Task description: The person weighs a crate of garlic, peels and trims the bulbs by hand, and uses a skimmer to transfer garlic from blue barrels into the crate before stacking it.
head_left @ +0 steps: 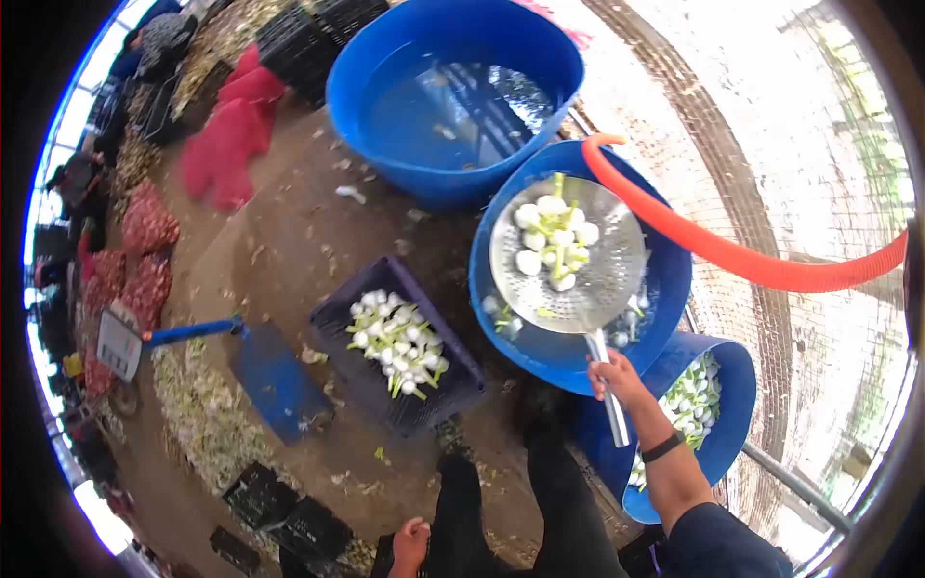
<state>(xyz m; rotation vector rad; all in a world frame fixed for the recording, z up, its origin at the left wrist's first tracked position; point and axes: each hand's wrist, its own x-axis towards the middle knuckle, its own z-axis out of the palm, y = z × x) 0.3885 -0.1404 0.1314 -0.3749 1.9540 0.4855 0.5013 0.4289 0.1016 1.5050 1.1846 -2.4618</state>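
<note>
My right hand (613,376) is wrapped round the metal handle of a large perforated skimmer (609,279). Several white bulbs with green stems (557,231) lie in its bowl, which is over a blue tub of water (491,332) where more bulbs float. My left hand (411,541) hangs low near my left leg with its fingers curled; whether anything is in them is hidden. On the ground in front of me, a dark crate (462,371) holds a pile of the same bulbs (397,342).
A larger blue tub of water (361,159) stands beyond. An orange hose (752,265) hangs over the middle tub's right rim. A third blue tub (737,405) holds bulbs at right. A blue platform scale (279,385), black crates (313,525), red sacks (226,144) and people are left.
</note>
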